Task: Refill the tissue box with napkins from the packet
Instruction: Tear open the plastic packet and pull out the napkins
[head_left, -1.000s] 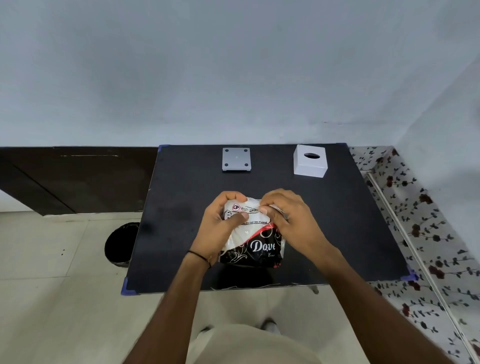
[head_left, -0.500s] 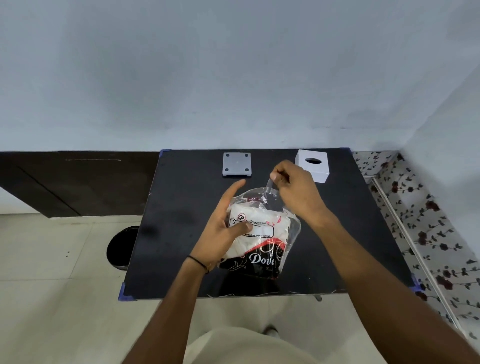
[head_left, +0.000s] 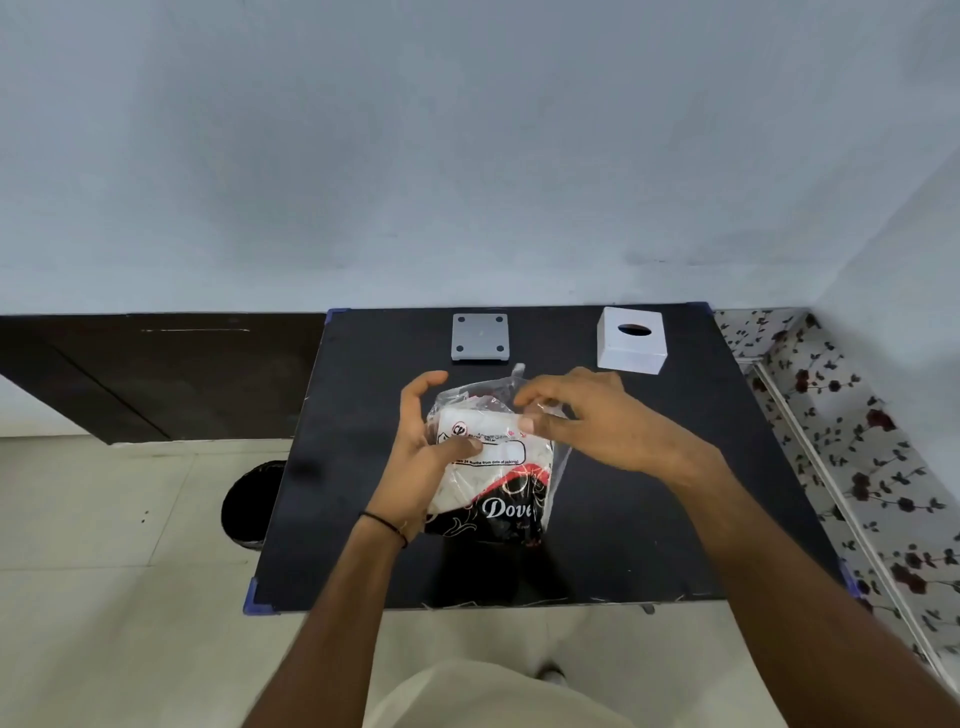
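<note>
A clear plastic napkin packet (head_left: 496, 467) with a black "Dove" print holds white napkins and is held above the middle of the black table (head_left: 649, 519). My left hand (head_left: 421, 457) grips its left side, thumb pressed on the front label. My right hand (head_left: 587, 421) pinches the loose clear plastic at the packet's top right. The white tissue box (head_left: 631, 347), with an oval slot on top, stands at the table's far right, apart from both hands.
A grey square plate (head_left: 479, 336) with four dark dots lies at the table's far edge. A black bin (head_left: 249, 501) stands on the floor left of the table. A floral-patterned surface (head_left: 857, 467) runs along the right. A wall rises behind.
My right hand, which had lifted the packet's top plastic up toward the tissue box, has come back down to the packet's upper right. My left hand keeps its hold.
</note>
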